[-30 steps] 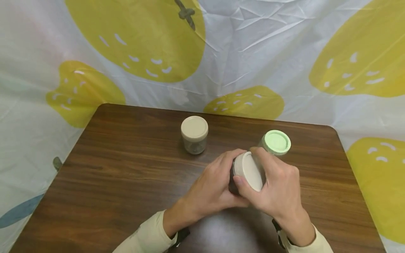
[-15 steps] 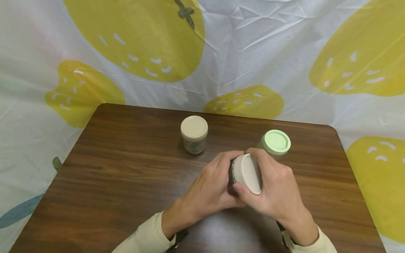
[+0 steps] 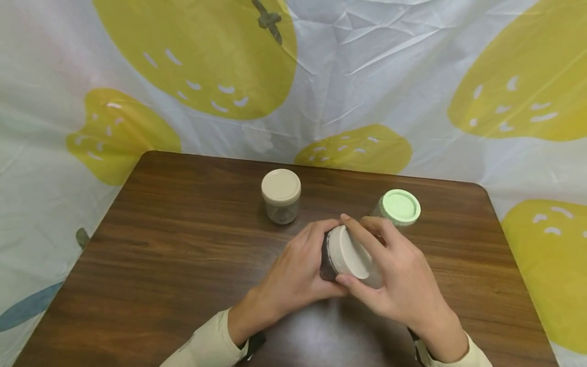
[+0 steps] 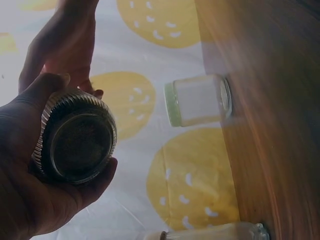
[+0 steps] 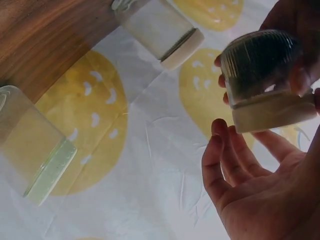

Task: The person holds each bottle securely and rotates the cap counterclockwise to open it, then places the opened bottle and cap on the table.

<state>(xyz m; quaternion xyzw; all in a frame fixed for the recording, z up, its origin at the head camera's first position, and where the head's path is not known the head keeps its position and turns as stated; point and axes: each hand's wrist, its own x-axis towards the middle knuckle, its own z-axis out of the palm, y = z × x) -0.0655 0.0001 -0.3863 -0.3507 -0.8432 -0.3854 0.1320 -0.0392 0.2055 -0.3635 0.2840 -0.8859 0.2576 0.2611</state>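
Note:
My left hand (image 3: pixel 293 270) grips a squat ribbed clear jar (image 4: pixel 80 142) with dark contents, held tilted above the table. Its off-white lid (image 3: pixel 355 255) faces right in the head view. My right hand (image 3: pixel 403 275) spans this lid, index fingertip at the upper rim and thumb at the lower rim; its other fingers stand off the lid in the right wrist view. Beyond the hands, a clear jar with a green lid (image 3: pixel 401 206) stands at the right. Farther left stands a clear jar with a beige lid (image 3: pixel 281 187).
The dark wooden table (image 3: pixel 183 224) has rounded far corners. A white cloth with yellow fruit prints (image 3: pixel 321 61) hangs right behind and beside it. The green-lidded jar stands just past my right fingers.
Both hands and the held jar have shifted slightly left. My right fingers have loosened and re-placed themselves on the lid, the index finger now stretched over its upper rim.

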